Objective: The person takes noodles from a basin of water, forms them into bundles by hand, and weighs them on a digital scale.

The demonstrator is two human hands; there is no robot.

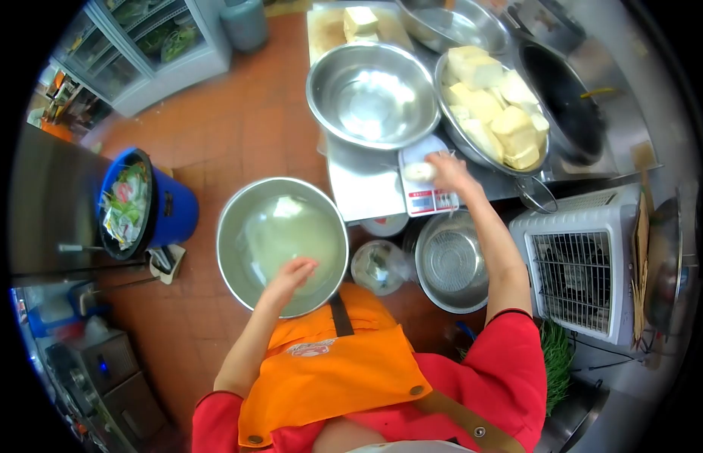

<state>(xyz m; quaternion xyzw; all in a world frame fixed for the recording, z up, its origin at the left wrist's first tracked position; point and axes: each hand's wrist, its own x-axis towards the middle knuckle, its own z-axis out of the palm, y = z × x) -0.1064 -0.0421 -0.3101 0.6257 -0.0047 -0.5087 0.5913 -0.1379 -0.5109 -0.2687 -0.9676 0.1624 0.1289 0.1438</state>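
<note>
My right hand (451, 172) reaches over a white kitchen scale (421, 198) with red markings. Its fingers are closed on a small whitish lump (419, 172), blurred and too indistinct to name, just above or on the scale's plate. My left hand (289, 278) hovers above the near side of a large metal pot (224, 241) of cloudy pale liquid. Its fingers are curled together, and nothing shows in them. Beyond the scale, a steel bowl (329, 113) stands at the table edge. To its right, an oval steel basin (446, 121) is heaped with pale yellow blocks (483, 106).
More yellow blocks (360, 24) sit on a cutting board (321, 38). A perforated steel bowl (451, 260) and a lidded container (378, 266) stand below the table. A blue bin (174, 208) is at left, a grey-white heater-like unit (578, 264) at right.
</note>
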